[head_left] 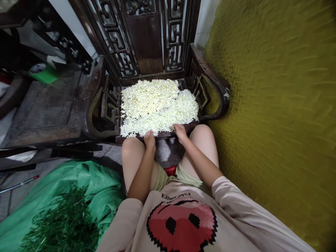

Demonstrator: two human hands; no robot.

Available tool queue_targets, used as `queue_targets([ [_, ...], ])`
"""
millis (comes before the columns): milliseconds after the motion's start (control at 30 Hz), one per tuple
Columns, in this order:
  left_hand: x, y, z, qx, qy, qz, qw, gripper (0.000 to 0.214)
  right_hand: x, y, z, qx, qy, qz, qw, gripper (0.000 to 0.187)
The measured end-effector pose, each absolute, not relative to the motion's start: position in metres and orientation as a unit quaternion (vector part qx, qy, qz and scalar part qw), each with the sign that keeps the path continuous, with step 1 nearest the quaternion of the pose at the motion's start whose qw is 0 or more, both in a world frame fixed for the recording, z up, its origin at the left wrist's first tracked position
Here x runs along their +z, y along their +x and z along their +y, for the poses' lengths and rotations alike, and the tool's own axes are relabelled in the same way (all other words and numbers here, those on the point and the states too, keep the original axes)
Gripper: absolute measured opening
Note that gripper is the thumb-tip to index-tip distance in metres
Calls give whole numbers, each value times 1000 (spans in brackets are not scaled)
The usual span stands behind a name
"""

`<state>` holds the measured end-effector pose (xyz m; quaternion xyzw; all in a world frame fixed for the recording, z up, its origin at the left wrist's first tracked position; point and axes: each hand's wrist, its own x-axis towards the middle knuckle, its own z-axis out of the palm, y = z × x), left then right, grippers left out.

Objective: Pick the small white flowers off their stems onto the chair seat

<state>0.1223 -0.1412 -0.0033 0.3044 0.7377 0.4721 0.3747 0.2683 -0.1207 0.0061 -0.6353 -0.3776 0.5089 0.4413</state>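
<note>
A dark wooden chair [168,134] stands in front of me, its seat spread with small white blossoms [187,105]. Toward the back left of the seat the blossoms [149,96] look more yellowish. My left hand [149,140] is at the seat's front edge, thumb up and fingers curled together beside the nearest blossoms. To its right, my right hand [180,133] is closed at the same edge, fingertips against the blossoms. Whatever either hand may hold is too small or hidden to make out.
Carved armrests [223,92] flank the seat. A textured yellow surface [275,105] rises on the right. At left is a dark wooden table [47,105] with a green roll [43,72]. Green leafy stems [65,220] lie on a green sheet [86,175] at lower left.
</note>
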Motion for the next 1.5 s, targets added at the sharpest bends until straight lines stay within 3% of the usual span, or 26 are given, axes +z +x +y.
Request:
queue_targets([
  [200, -4, 130, -146, 433, 418, 720, 347, 21, 12, 256, -133, 559, -557, -455, 412, 30],
  [433, 8, 132, -151, 402, 526, 706, 250, 18, 15, 254, -137, 530, -575, -501, 370, 33],
  [667, 8, 134, -150, 393, 533, 702, 264, 19, 9, 254, -136, 526, -575, -511, 364, 35],
  [967, 7, 136, -151, 392, 536, 691, 284, 20, 1, 258, -135, 454, -615, -546, 342, 24],
  [1267, -2, 126, -145, 446, 411, 736, 302, 19, 5, 263, -131, 434, -648, -534, 326, 19],
  [1500, 0, 120, -141, 496, 240, 735, 396, 18, -1, 269, -125, 485, -665, -421, 382, 17],
])
